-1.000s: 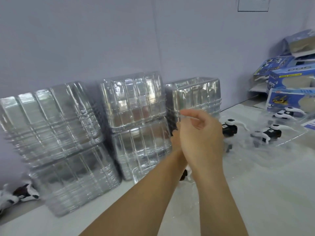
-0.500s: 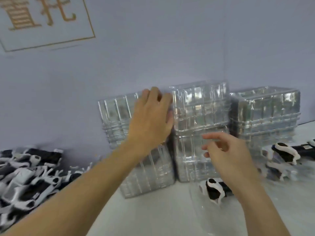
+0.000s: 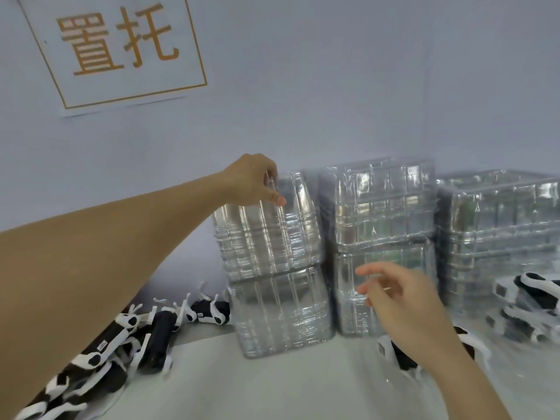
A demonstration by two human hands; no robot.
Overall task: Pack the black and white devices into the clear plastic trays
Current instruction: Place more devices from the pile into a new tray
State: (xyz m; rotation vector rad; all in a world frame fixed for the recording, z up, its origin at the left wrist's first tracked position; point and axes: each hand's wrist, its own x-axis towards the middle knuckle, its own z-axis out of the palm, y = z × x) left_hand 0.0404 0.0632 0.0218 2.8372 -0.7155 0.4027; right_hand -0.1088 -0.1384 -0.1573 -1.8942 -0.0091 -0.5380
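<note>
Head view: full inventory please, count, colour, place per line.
Tray stacks: five bundles, clear plastic, against the wall; two columns of two, one at right.
Device pile: many, exact count unclear, black and white, on the table at left.
Devices in front of the stacks: at least two, black and white, at right, one partly behind the right hand.
Sign: one, white with gold characters and border, on the wall upper left.
Wall: pale blue-grey.
Table: white.
Left hand: fingers grip the top edge of the upper left stack.
Right hand: fingers loosely spread, holds nothing.
</note>
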